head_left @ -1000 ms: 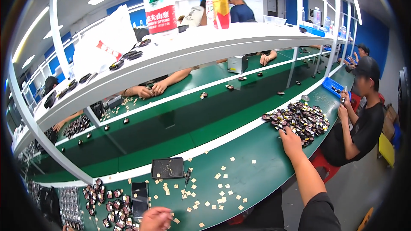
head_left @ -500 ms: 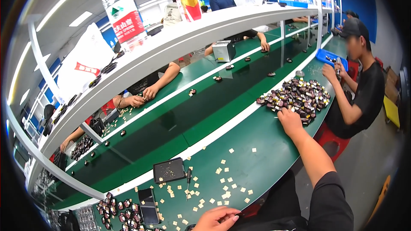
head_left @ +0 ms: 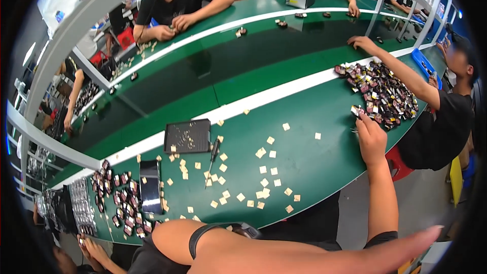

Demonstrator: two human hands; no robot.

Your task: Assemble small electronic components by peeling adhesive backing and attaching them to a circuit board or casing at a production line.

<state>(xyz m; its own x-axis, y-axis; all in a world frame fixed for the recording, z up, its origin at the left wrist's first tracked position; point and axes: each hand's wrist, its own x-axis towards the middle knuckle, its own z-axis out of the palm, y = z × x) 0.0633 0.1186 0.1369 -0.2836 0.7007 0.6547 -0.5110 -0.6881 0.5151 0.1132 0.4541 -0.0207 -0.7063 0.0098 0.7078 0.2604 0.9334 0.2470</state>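
My right hand (head_left: 371, 137) is at the near left edge of a heap of small black parts (head_left: 388, 94) with pinkish and yellow patches. Its fingers are closed on one small black part (head_left: 357, 111), raised at the fingertips. Close to the camera, my left hand (head_left: 355, 260) stretches across the bottom of the view toward the lower right, one finger extended. A dark watch (head_left: 245, 230) is on that wrist. Most of the left hand's other fingers are outside the picture, and nothing shows in it.
Yellowish square chips (head_left: 264, 193) lie scattered on the green table (head_left: 314, 172), around a screwdriver (head_left: 213, 155), a black tray (head_left: 186, 137) and a phone (head_left: 150, 187). More black parts (head_left: 127, 205) sit at left. A co-worker's arm (head_left: 411, 78) reaches over the heap toward the belt.
The view has tilted down. My left hand has left the table edge and come up across the lower view. My right hand has lifted a small black part. The right-hand co-worker has reached toward the belt.
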